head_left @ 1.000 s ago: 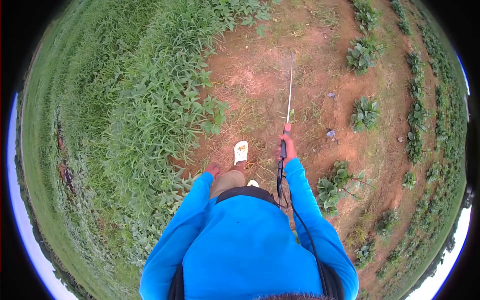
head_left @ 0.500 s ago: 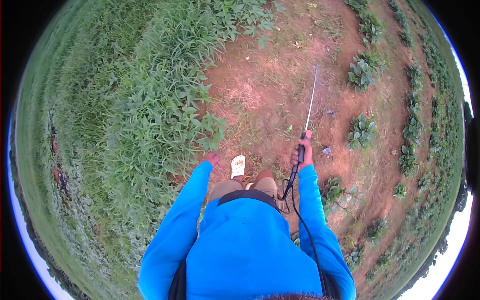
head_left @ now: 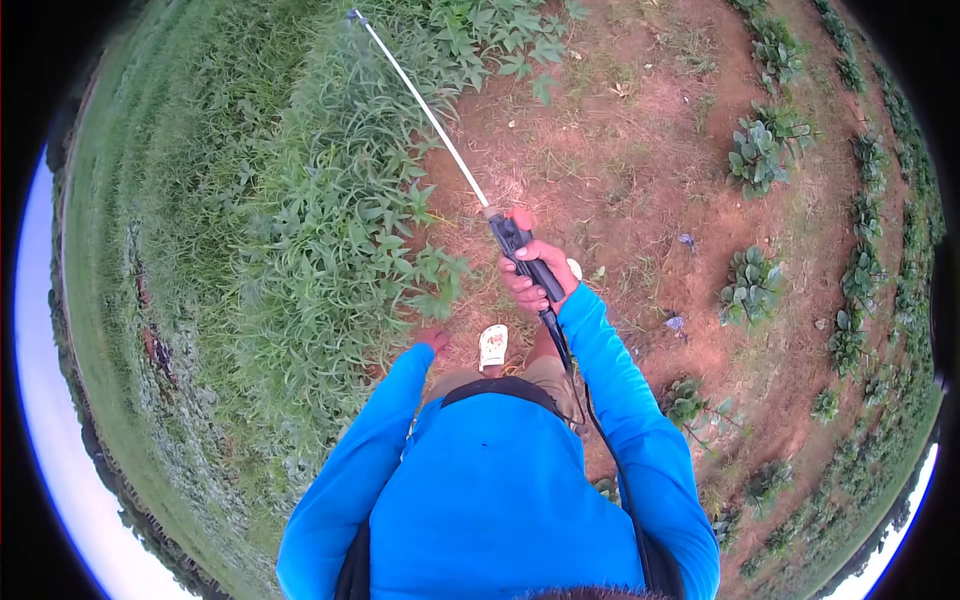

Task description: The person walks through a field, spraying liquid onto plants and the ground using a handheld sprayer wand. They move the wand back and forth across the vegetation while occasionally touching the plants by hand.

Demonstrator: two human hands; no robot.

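My right hand (head_left: 538,275) is closed around the black handle of a spray wand (head_left: 440,130). A red knob (head_left: 521,218) sits at the front of the handle. The long pale tube slants up and left, its nozzle (head_left: 357,17) over the tall green grass and weeds (head_left: 330,150). A faint haze shows near the nozzle. From the handle a black hose (head_left: 607,440) runs down along my right arm. My left hand (head_left: 433,338) hangs low beside the weeds, with nothing visible in it; its fingers look loosely apart, though small and partly hidden.
Reddish bare soil (head_left: 610,150) lies ahead. Rows of leafy crop plants (head_left: 752,287) run along the right side. Scraps of bluish litter (head_left: 675,323) lie on the soil. A white clog (head_left: 493,345) is on my foot, close to the weed edge.
My right hand has raised the spray wand and swung it left, from over the bare soil to over the weeds. My left hand stays low at my side.
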